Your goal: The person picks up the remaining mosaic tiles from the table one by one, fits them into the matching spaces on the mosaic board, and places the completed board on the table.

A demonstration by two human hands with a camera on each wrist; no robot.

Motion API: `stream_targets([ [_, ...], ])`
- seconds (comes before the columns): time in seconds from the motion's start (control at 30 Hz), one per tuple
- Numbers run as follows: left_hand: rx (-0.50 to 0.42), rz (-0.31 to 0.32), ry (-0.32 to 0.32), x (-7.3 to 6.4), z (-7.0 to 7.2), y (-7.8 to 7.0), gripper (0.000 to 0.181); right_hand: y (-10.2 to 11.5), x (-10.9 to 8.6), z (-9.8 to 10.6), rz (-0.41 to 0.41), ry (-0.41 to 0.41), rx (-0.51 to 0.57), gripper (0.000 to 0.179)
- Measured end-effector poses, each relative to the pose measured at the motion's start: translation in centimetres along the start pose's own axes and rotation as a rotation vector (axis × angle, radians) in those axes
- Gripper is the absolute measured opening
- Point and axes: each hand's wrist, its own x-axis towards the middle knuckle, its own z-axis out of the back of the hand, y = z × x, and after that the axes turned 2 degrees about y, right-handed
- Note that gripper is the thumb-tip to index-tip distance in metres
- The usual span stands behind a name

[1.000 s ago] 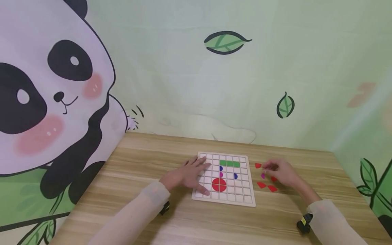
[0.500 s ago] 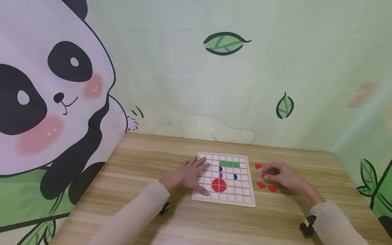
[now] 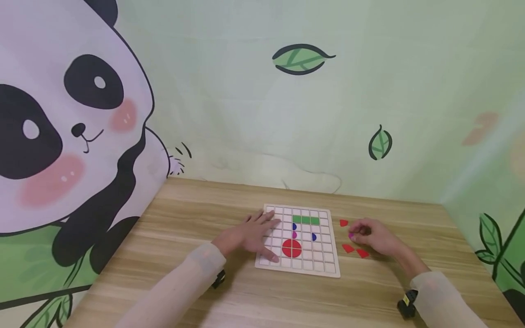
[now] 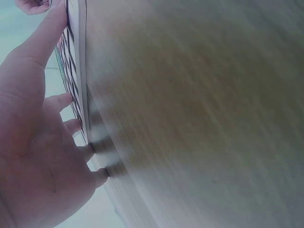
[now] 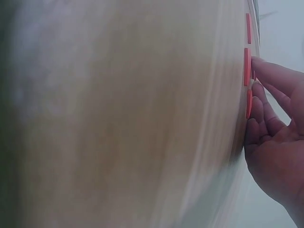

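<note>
My left hand (image 3: 255,234) lies with spread fingers over the left side of a white grid board (image 3: 329,267); in the left wrist view, the thumb reaches across the board's edge. On the board are a green bar (image 3: 305,220), two blue half-circles (image 3: 314,237), a magenta half-circle (image 3: 294,235) and a red disc of quarter pieces (image 3: 287,244). To the right of the board, my right hand (image 3: 377,237) pinches a small magenta piece (image 3: 351,235) between thumb and index finger, close over the table. The fingers hide most of that piece.
Loose red pieces (image 3: 362,253) lie around the right hand, another red piece (image 3: 343,222) farther back. Low over the wood table (image 3: 262,300), red pieces (image 5: 247,66) show beside the fingers in the right wrist view. A printed panda wall (image 3: 229,91) stands behind.
My right hand has come down onto the magenta piece and now pinches it. One red piece behind it has become hidden. The left hand stays on the board.
</note>
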Motion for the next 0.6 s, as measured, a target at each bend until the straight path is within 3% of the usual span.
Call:
stream_targets([
  [0.6,-0.014,-0.002,-0.004,0.12,-0.08,0.03,0.12,-0.24,0.32,-0.09,-0.002,-0.016,-0.038,0.011],
])
